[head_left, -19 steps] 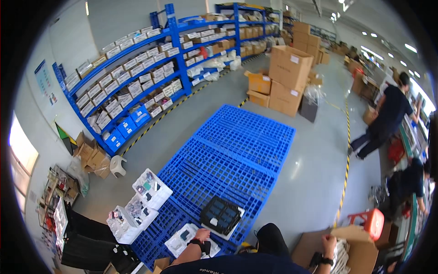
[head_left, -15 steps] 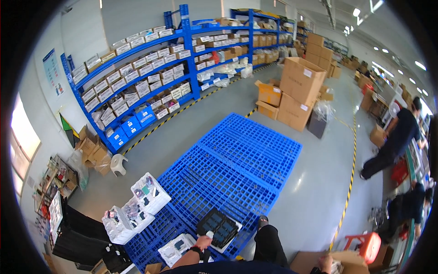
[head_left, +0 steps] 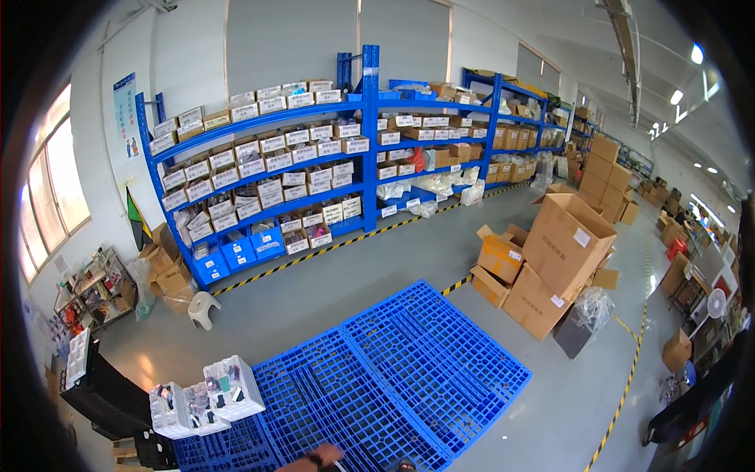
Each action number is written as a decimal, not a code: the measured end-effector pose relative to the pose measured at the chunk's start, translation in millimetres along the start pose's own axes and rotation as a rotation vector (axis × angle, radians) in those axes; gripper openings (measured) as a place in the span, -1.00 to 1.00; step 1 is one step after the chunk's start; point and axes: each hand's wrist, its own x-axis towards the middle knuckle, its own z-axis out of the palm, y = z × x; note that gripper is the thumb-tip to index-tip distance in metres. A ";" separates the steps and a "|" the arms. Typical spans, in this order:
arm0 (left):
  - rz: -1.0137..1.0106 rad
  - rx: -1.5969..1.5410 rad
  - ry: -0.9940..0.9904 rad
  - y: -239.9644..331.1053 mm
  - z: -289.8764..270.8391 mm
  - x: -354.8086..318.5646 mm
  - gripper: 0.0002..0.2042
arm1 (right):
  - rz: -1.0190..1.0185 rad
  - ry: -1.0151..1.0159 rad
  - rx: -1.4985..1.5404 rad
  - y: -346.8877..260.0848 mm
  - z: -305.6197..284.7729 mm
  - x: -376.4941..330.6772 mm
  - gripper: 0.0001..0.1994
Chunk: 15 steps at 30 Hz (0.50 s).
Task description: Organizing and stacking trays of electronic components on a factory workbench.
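Note:
Only a sliver of my left hand (head_left: 313, 459) shows at the bottom edge, with a dark band on the wrist. It hovers over the near end of the blue plastic pallets (head_left: 409, 370); its fingers are cut off by the frame. My right hand is out of view. To the left of my hand, white open trays (head_left: 208, 393) filled with small items sit on a blue pallet.
Long blue shelving (head_left: 299, 181) full of white and brown boxes runs along the back. Stacked cardboard boxes (head_left: 562, 252) and a wrapped dark bin (head_left: 582, 322) stand on the right. A white stool (head_left: 202, 308) and a black cart (head_left: 110, 397) are on the left.
The view has tilted upward. The black tray, the white box under my left hand and my right arm have dropped out of the picture; the shelves now fill the middle.

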 end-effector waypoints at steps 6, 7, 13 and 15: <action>-0.106 -0.873 0.759 124.0 -237.4 -15.9 -0.73 | -0.161 0.568 0.081 -108.0 -234.0 70.3 -0.84; -0.092 -0.835 0.743 108.7 -244.3 -10.5 -0.73 | -0.143 0.582 -0.029 -97.9 -244.8 93.6 -0.80; -0.592 -0.339 0.175 -2.1 -202.9 -52.3 -0.78 | -0.278 0.764 0.048 -202.6 -373.9 127.0 -0.86; -0.505 0.204 -0.157 -66.0 -95.1 -88.1 -0.77 | -0.241 0.745 0.172 -264.6 -395.5 126.9 -0.88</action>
